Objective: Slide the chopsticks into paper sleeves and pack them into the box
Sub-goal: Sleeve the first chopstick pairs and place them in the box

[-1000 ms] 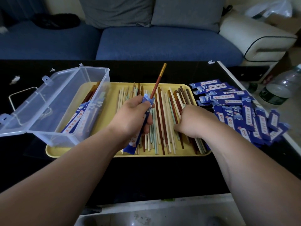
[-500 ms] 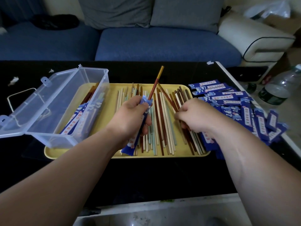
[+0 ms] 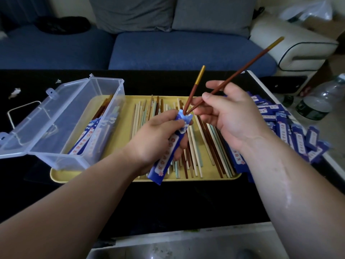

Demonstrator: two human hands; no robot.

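- Comparing with a second ago: the right hand (image 3: 229, 116) has left the loose chopsticks (image 3: 202, 146) on the tray (image 3: 127, 116) and risen above the tray's middle, bringing a second chopstick (image 3: 242, 70).
- Thumb and forefinger pinch that stick low on its shaft; the other fingers are loosely spread. Its gold end points toward the table's far right corner.
- Its lower tip now sits at the mouth of the paper sleeve (image 3: 168, 152), touching or just beside the first chopstick (image 3: 194, 90), which already stands in it.
- The left hand (image 3: 155, 139) grips the sleeve, fingers curled round its upper half; the sleeve's bottom end hangs over the tray's near edge.
- Judgement: the pair is nearly complete. Both sticks need pushing down, then go into the box (image 3: 56, 116) at the tray's left end.
- Empty sleeves (image 3: 291, 131) lie along the tray's right edge.
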